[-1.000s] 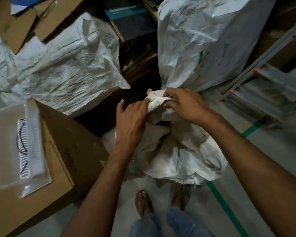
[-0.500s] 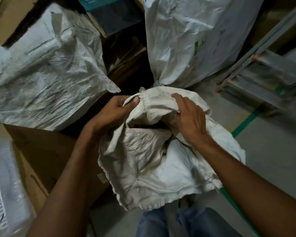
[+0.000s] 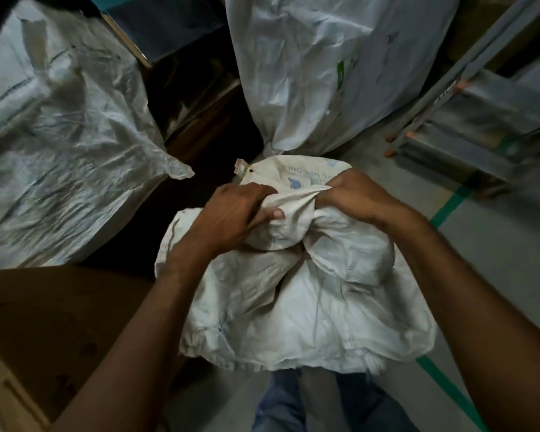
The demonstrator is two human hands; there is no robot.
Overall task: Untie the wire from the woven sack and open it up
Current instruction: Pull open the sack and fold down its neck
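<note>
A dirty white woven sack [image 3: 309,313] hangs in front of me, its cloth bunched and folded over near the top. My left hand [image 3: 231,216] grips a fold of the sack's upper edge from the left. My right hand [image 3: 356,198] clutches the same gathered edge from the right, close to faint blue print on the cloth. A small tag [image 3: 241,166] sticks up at the sack's far corner. No wire shows in this view.
A large white sack [image 3: 325,67] stands behind, and another crumpled one [image 3: 60,145] lies at the left. A brown cardboard box [image 3: 44,322] sits at lower left. Metal shelving [image 3: 480,126] is at the right, on a grey floor with green tape [image 3: 446,210].
Both hands have shifted onto the sack's top edge and bunched it together. The sack's mouth, held apart half a second ago, is now gathered between the hands. The camera has moved closer.
</note>
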